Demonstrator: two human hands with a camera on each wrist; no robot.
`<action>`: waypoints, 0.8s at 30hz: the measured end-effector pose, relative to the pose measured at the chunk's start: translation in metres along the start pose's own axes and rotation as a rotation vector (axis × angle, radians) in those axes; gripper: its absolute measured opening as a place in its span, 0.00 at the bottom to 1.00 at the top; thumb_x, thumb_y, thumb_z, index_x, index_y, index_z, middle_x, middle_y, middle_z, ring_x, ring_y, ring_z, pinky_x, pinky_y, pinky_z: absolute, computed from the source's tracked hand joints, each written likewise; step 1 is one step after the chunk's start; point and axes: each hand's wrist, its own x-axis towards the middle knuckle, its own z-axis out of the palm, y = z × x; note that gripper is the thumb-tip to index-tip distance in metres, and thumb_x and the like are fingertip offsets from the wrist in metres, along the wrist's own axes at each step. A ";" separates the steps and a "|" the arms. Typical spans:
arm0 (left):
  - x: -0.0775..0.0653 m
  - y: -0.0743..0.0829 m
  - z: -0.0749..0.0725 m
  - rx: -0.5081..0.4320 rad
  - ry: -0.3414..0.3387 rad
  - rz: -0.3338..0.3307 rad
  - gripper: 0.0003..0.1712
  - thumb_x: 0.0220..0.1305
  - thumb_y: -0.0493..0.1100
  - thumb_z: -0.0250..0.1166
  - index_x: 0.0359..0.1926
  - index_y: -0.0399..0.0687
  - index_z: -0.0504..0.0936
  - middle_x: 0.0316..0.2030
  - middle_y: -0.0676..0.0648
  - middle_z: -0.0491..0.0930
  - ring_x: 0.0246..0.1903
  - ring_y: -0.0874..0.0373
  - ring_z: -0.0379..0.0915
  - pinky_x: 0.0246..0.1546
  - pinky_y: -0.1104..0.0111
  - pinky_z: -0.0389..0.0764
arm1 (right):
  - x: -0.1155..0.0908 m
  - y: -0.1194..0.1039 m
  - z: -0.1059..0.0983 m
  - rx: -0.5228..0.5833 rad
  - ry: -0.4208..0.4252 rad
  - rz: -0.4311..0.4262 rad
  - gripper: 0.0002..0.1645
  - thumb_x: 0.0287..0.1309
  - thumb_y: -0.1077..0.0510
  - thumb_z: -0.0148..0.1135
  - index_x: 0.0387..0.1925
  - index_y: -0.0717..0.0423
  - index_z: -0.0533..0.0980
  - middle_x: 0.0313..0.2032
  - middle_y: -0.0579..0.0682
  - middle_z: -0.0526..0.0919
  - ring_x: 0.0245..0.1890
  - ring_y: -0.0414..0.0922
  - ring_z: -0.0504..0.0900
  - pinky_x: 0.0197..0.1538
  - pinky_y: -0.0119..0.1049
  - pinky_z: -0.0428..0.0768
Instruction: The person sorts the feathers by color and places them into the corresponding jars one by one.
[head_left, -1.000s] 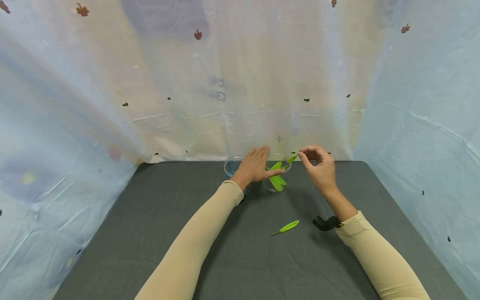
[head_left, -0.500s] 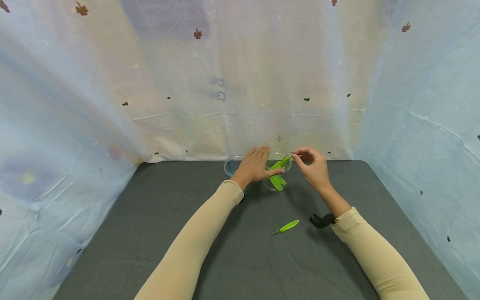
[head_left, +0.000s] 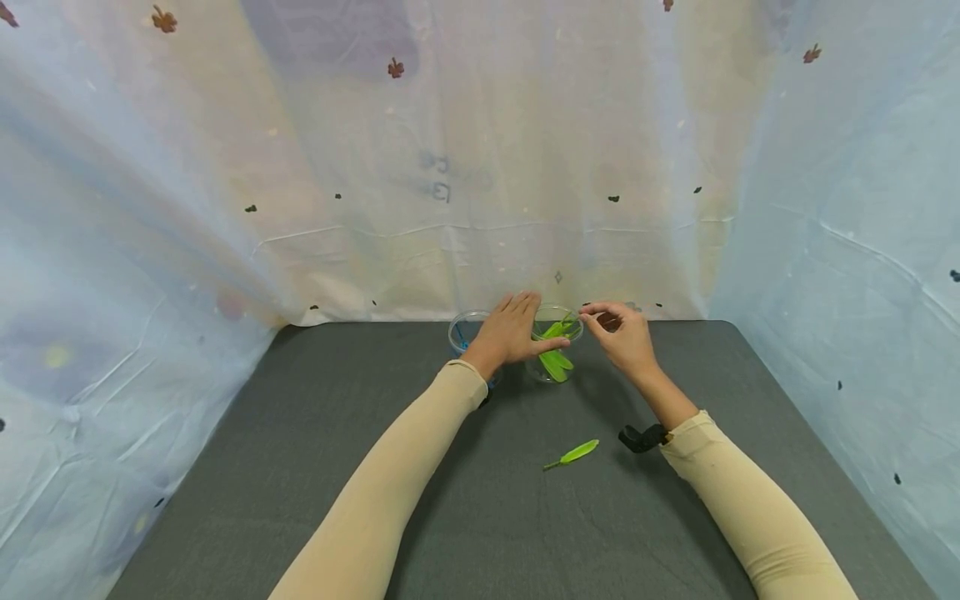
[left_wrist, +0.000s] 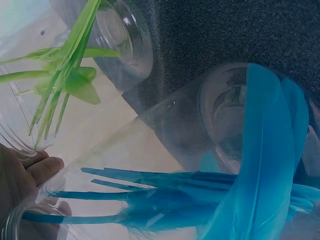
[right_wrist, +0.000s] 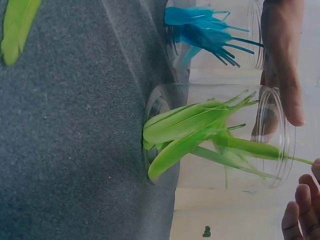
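At the mouth of a clear jar [right_wrist: 286, 177], my right hand [head_left: 626, 340] pinches the quill of a green feather [right_wrist: 257, 146] between thumb and fingertip. Most of that feather is inside the jar, vane pointing down. Several other green feathers [right_wrist: 182, 120] lean in the same jar. My left hand [head_left: 512, 331] rests across the tops of this jar and a second clear jar [head_left: 453, 335] beside it, fingers extended, thumb at the green feathers' jar rim. Blue feathers [left_wrist: 265, 155] stand in the second jar, partly hidden behind the hand in the head view.
A loose green feather [head_left: 579, 452] lies on the dark grey table [head_left: 517, 517], nearer me than the jars. Right behind the jars hangs a pale patterned curtain [head_left: 495, 250], which also runs along both sides. A black strap [head_left: 641, 438] sits at my right wrist.
My right hand has moved left and slightly down with the green feather, which has gone from above the rim into the jar. The left hand has stayed in place.
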 end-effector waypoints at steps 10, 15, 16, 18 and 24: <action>-0.001 0.001 -0.002 -0.006 -0.011 -0.005 0.67 0.68 0.88 0.43 0.88 0.47 0.44 0.87 0.46 0.45 0.86 0.53 0.39 0.87 0.55 0.38 | 0.000 0.001 0.001 -0.043 -0.052 0.023 0.09 0.70 0.62 0.73 0.48 0.60 0.90 0.46 0.59 0.85 0.34 0.50 0.82 0.37 0.33 0.80; -0.001 0.001 -0.001 0.002 -0.008 0.000 0.66 0.69 0.87 0.43 0.88 0.47 0.44 0.87 0.46 0.45 0.86 0.53 0.39 0.87 0.54 0.39 | 0.003 0.001 0.002 -0.073 -0.091 0.050 0.08 0.70 0.62 0.72 0.47 0.62 0.89 0.48 0.62 0.83 0.36 0.56 0.82 0.40 0.48 0.83; -0.001 0.001 -0.001 0.006 -0.006 0.001 0.66 0.69 0.87 0.43 0.88 0.47 0.44 0.87 0.46 0.45 0.86 0.53 0.40 0.87 0.54 0.40 | 0.003 0.001 0.001 -0.081 -0.099 0.054 0.08 0.71 0.62 0.72 0.47 0.62 0.89 0.49 0.62 0.83 0.38 0.58 0.83 0.42 0.52 0.84; 0.000 0.001 -0.001 0.011 -0.004 0.002 0.66 0.69 0.87 0.43 0.88 0.47 0.44 0.87 0.46 0.45 0.86 0.53 0.40 0.87 0.54 0.40 | 0.004 0.002 0.001 -0.097 -0.117 0.068 0.09 0.71 0.62 0.71 0.47 0.63 0.89 0.50 0.63 0.83 0.42 0.61 0.83 0.46 0.59 0.85; 0.000 0.001 -0.001 0.018 -0.004 0.001 0.65 0.69 0.87 0.43 0.88 0.47 0.44 0.87 0.46 0.46 0.86 0.53 0.40 0.87 0.54 0.40 | 0.004 0.003 0.000 -0.143 -0.158 0.108 0.11 0.75 0.59 0.69 0.49 0.62 0.90 0.53 0.63 0.82 0.37 0.56 0.77 0.41 0.50 0.77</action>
